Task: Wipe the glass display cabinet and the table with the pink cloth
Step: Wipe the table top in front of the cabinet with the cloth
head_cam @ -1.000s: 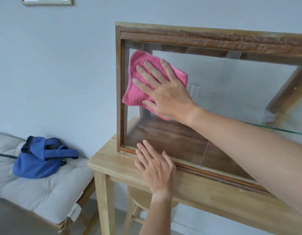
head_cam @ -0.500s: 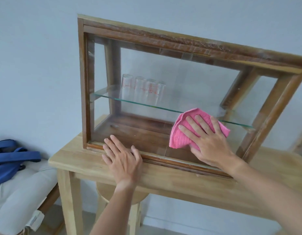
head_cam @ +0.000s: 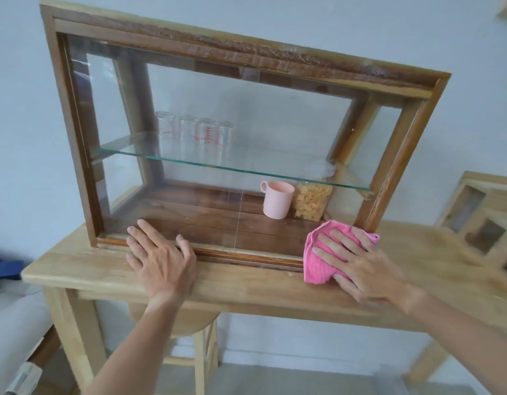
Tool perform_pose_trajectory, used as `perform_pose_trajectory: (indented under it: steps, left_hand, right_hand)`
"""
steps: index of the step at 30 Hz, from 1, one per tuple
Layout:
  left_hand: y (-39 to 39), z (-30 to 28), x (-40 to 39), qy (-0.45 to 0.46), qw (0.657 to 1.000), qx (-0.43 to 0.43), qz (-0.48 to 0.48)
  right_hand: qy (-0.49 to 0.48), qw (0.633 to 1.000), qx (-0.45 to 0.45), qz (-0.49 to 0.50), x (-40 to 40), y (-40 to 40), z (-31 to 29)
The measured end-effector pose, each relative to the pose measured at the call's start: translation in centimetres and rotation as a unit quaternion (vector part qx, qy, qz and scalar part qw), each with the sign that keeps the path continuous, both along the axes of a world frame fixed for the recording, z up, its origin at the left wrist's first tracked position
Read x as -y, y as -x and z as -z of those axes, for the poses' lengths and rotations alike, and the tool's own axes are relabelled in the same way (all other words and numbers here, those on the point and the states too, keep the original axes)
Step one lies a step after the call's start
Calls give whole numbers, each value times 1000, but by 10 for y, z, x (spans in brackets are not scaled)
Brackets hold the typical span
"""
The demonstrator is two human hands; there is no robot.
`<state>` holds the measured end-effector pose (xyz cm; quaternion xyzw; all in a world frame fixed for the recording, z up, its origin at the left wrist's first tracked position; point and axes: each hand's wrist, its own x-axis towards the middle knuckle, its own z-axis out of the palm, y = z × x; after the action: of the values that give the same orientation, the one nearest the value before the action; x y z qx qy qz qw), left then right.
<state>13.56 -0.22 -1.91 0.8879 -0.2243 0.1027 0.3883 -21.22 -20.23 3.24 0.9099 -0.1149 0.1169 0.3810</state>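
A wood-framed glass display cabinet [head_cam: 206, 47] stands on a light wooden table [head_cam: 246, 286]. My right hand [head_cam: 357, 266] presses the pink cloth [head_cam: 317, 266] flat at the cabinet's lower right front corner, where the frame meets the tabletop. My left hand [head_cam: 161, 258] lies flat with fingers spread on the table edge, its fingertips over the cabinet's bottom rail at the left. Inside, several clear glasses [head_cam: 195, 135] stand on a glass shelf [head_cam: 189, 162], with a pink mug [head_cam: 276, 199] and a jar of snacks [head_cam: 310, 202] on the floor below.
A wooden stool [head_cam: 195, 326] stands under the table. A second wooden piece with dark openings [head_cam: 480, 220] sits at the right. At the left are a white cushioned bench [head_cam: 10, 323] and the edge of a blue bag [head_cam: 4, 267].
My right hand has swept the pink cloth from the upper left of the glass down and across to the lower right corner. My left hand has stayed on the table edge.
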Motion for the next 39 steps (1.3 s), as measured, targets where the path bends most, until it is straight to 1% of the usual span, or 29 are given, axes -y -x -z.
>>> perform_pose_trajectory:
  steps: [1, 3, 6, 11, 14, 18, 21, 25, 27, 31, 32, 34, 36, 39]
  left_hand:
    - [0, 0, 0, 1, 1000, -2, 1]
    - [0, 0, 1, 4, 1000, -4, 2]
    - [0, 1, 1, 12, 1000, -1, 0]
    - [1, 0, 0, 27, 1000, 12, 9]
    - [1, 1, 2, 30, 999, 13, 10]
    - [1, 2, 2, 27, 999, 13, 13]
    - [2, 1, 1, 28, 999, 13, 15]
    - [2, 0, 0, 24, 999, 11, 19]
    - [3, -1, -2, 25, 999, 7, 25]
    - [2, -6, -12, 38, 998, -12, 57]
    - [-1, -7, -18, 31, 997, -4, 70]
    - [-10, -4, -37, -6, 994, 50, 95]
    - [-27, 1, -57, -42, 987, 103, 117]
    - [-55, 5, -79, -59, 981, 121, 139]
  right_hand:
    - [-9, 1000, -22, -5, -1, 3, 7]
    - [-31, 999, -31, -1, -6, 9, 20]
    - [-62, 998, -5, 26, -17, 11, 33]
    - [-52, 992, 77, 82, -26, 15, 43]
    - [-79, 987, 102, 92, -35, 11, 50]
    - [-151, 970, 159, 105, -49, 7, 64]
    - [-187, 961, 175, 104, -58, 4, 72]
    - [-228, 945, 187, 141, -67, -1, 74]
    - [-250, 933, 207, 154, -72, -5, 71]
    - [-295, 897, 282, 168, -75, -13, 64]
    - [-301, 889, 297, 172, -74, -16, 63]
    - [-294, 883, 314, 187, -72, -22, 61]
    - [-265, 891, 311, 197, -70, -27, 60]
    - [-238, 900, 307, 200, -71, -35, 62]
